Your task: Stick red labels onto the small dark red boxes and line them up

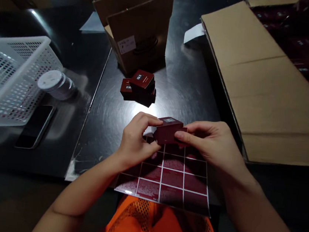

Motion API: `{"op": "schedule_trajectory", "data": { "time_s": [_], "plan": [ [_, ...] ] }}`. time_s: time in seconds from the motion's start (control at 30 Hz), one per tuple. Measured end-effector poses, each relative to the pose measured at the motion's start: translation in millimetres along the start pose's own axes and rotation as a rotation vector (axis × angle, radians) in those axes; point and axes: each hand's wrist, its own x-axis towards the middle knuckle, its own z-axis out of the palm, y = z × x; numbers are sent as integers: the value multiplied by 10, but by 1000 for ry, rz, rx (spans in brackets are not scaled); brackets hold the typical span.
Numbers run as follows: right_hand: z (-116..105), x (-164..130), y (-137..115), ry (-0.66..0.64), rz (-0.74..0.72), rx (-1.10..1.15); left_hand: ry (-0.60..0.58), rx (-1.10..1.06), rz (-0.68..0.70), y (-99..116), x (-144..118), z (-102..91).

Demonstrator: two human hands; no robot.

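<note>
Over the far part of the sheet [172, 178], the left hand [136, 140] grips a box [165, 133] by its left side and the right hand [213, 141] pinches a red piece [184, 130] at its right end, with stacked boxes [143, 80] beyond and an open carton [153, 24] behind.

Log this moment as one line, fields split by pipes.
left hand: holds small maroon box | right hand: pinches maroon flap or label | below: gridded maroon sheet | beyond: stacked maroon boxes
</note>
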Motion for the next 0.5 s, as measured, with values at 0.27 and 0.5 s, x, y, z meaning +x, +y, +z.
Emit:
{"op": "schedule_trajectory", "data": {
  "time_s": [0.27, 0.5],
  "plan": [
    [1, -5, -5, 11, -13, -18, 8, 10, 1, -4, -4, -2],
    [54, -22, 15, 128, -121, -155, 18, 43, 52, 25, -11, 10]
  ]
}}
